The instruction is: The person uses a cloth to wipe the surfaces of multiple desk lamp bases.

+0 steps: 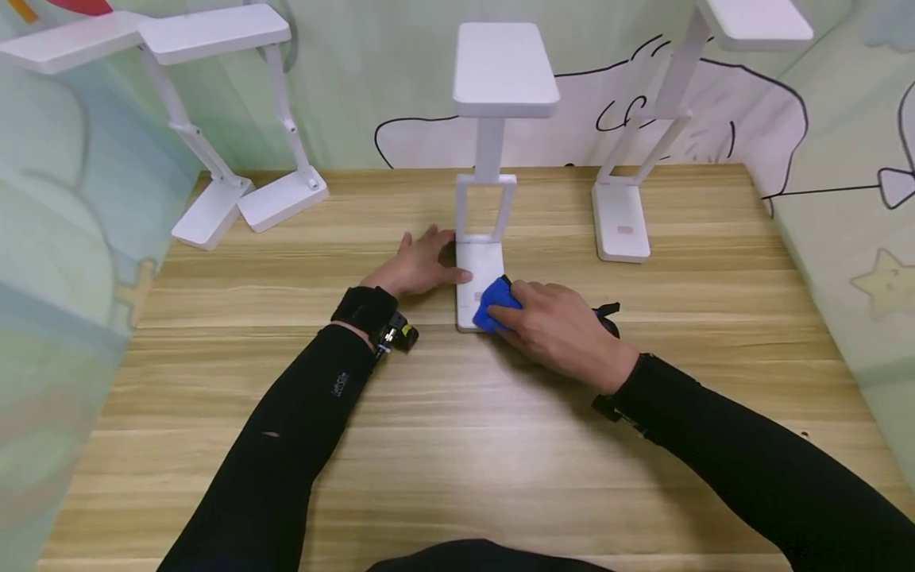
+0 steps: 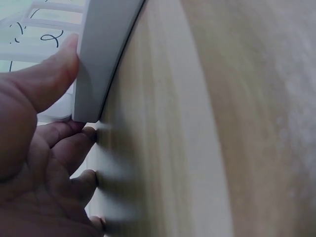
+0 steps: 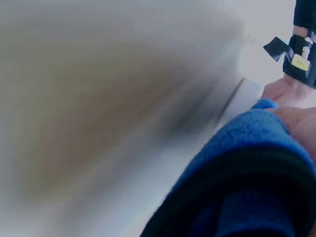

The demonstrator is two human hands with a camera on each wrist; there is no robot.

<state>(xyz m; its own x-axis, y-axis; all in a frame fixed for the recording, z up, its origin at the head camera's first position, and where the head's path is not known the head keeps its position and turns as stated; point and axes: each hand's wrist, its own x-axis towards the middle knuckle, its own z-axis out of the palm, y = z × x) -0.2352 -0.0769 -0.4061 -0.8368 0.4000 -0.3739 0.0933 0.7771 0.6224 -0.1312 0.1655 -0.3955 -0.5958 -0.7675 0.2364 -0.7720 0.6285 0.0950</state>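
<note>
A white folding desk lamp (image 1: 480, 258) stands at the middle of the table, its flat head raised above the base. My left hand (image 1: 420, 266) holds the base from the left, thumb on its top and the other fingers at its far left side. In the left wrist view, the thumb (image 2: 57, 74) lies against the lamp base (image 2: 101, 64) and the fingertips bend by its end. My right hand (image 1: 561, 330) grips a bunched blue cloth (image 1: 496, 304) against the front right corner of the base. Dark-edged and fuzzy, the cloth (image 3: 252, 131) fills the lower right wrist view.
Two more white lamps, an outer one (image 1: 210, 210) and an inner one (image 1: 284, 199), stand at the back left with bases close together. Another lamp (image 1: 620, 222) stands at the back right. Printed curtains (image 1: 343, 87) surround the wooden table (image 1: 443, 445).
</note>
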